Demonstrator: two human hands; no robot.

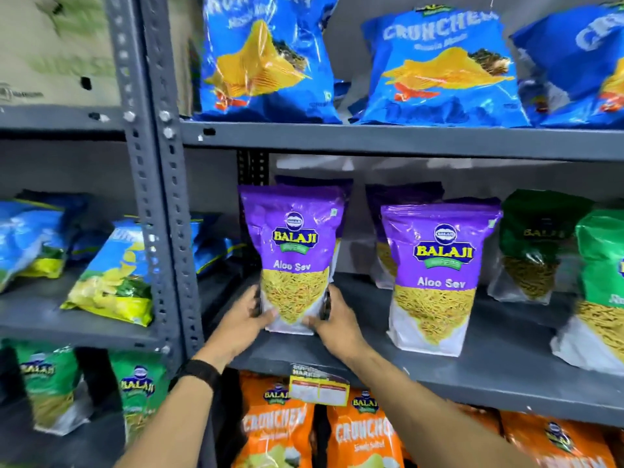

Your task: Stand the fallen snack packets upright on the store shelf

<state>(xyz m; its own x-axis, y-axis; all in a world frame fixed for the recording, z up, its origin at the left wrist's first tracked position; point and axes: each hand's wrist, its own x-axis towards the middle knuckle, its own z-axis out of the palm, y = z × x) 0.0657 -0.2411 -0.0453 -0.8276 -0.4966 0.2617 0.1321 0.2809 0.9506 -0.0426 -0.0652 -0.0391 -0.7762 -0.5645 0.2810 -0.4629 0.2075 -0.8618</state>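
A purple Aloo Sev packet [293, 244] stands upright at the left end of the grey middle shelf [371, 359]. My left hand [246, 319] grips its lower left edge and my right hand [332, 320] grips its lower right edge. Another purple packet stands right behind it, mostly hidden. A second purple Aloo Sev packet [437, 275] stands upright to the right, with one more behind it. Further right stand green packets [537, 244], upright.
Blue Crunchex bags [442, 69] fill the shelf above, orange ones [275, 430] the shelf below. A slotted grey upright [162, 197] borders the left. In the left bay, blue-and-yellow packets [114, 275] lie tilted. A price tag [319, 386] hangs on the shelf edge.
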